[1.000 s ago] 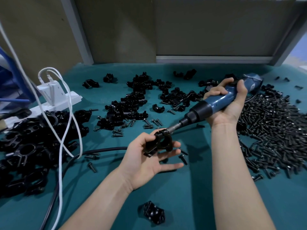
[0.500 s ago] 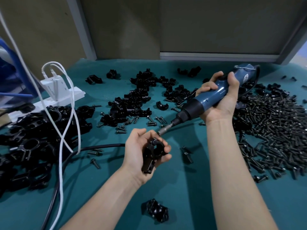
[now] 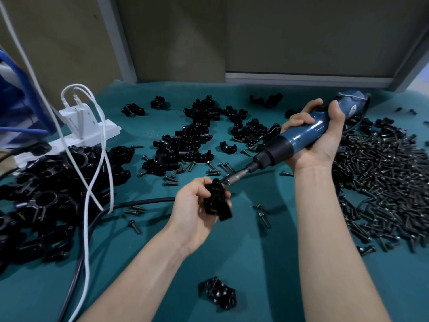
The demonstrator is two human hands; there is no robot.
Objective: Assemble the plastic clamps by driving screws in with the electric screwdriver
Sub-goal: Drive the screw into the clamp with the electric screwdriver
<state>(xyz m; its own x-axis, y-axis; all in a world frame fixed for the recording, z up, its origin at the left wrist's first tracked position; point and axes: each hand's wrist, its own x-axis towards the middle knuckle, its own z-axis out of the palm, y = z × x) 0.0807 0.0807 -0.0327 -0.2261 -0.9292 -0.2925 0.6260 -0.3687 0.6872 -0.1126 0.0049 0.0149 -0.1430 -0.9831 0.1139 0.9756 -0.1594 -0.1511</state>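
My left grip curls round the clamp, above the counter middle; bit tip meets clamp top from the right, electric screwdriver long axis slanting up-right into my right grip, wrapped round its body; next I'd say keep that axis straight into clamp

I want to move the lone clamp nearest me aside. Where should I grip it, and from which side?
Probably from straight above: the lone clamp lies by itself on the mat, nothing touching it. Pinch across its near and far sides at the middle, where the body looks narrower than its lobed ends.
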